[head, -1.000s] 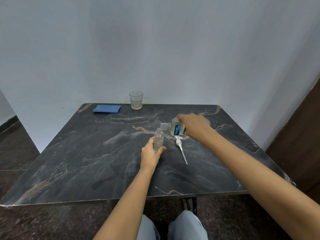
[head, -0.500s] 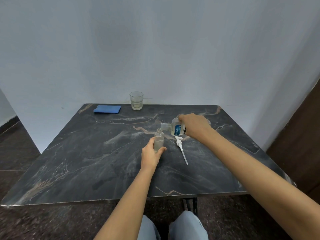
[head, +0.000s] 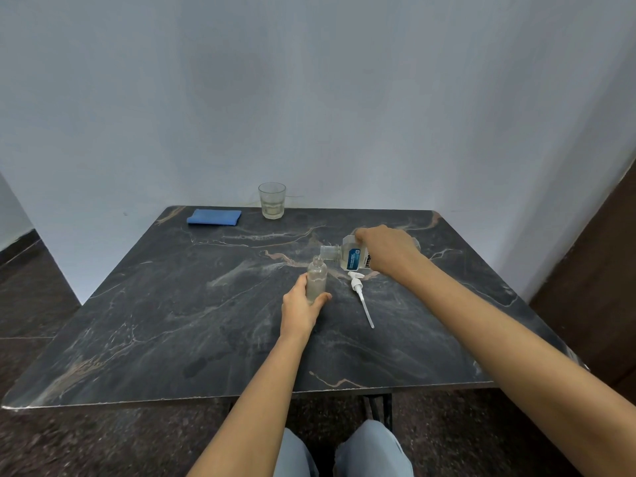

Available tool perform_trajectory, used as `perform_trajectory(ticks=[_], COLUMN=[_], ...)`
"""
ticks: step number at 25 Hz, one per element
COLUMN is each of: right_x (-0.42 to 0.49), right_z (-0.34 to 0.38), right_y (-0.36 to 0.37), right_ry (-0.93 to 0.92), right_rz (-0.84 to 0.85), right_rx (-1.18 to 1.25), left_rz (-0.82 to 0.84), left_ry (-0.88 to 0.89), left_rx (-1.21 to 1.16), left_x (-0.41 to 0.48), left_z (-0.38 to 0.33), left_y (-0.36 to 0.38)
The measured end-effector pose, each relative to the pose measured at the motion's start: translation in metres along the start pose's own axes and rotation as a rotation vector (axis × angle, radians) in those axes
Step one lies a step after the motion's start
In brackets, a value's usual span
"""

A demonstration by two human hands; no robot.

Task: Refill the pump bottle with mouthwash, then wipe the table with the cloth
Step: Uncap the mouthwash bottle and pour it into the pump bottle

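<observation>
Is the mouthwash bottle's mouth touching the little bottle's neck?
Cannot tell. In the head view the mouthwash bottle tips over the small bottle; their openings overlap.

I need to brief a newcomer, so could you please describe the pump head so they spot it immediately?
On the dark marble table, look just right of the small clear bottle. The pump head lies flat there: white, with a long thin tube.

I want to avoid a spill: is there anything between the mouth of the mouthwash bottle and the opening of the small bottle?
Nothing visible. The pump lies on the table, leaving the small bottle uncapped. The mouthwash bottle is tipped just above its neck.
</observation>
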State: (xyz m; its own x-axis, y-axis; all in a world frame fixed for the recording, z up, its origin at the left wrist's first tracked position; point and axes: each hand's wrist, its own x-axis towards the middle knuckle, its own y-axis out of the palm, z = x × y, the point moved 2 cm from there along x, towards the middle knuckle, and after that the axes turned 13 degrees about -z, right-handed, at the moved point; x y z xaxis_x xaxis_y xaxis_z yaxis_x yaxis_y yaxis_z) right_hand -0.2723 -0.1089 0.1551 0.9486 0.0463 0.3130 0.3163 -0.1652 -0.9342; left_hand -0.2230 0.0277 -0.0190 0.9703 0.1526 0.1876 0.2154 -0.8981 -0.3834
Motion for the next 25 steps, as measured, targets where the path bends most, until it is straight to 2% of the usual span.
perform_trajectory(ticks=[25], right_x=[0.005], right_z=[0.0014], right_y=[0.0016], right_ry=[-0.007], right_rz=[0.006], right_rx=[-0.024], left_rz=[-0.005], left_ry=[0.015], left_rx=[0.013], left_x=[0.0023], left_z=[0.0043], left_y=[0.0019])
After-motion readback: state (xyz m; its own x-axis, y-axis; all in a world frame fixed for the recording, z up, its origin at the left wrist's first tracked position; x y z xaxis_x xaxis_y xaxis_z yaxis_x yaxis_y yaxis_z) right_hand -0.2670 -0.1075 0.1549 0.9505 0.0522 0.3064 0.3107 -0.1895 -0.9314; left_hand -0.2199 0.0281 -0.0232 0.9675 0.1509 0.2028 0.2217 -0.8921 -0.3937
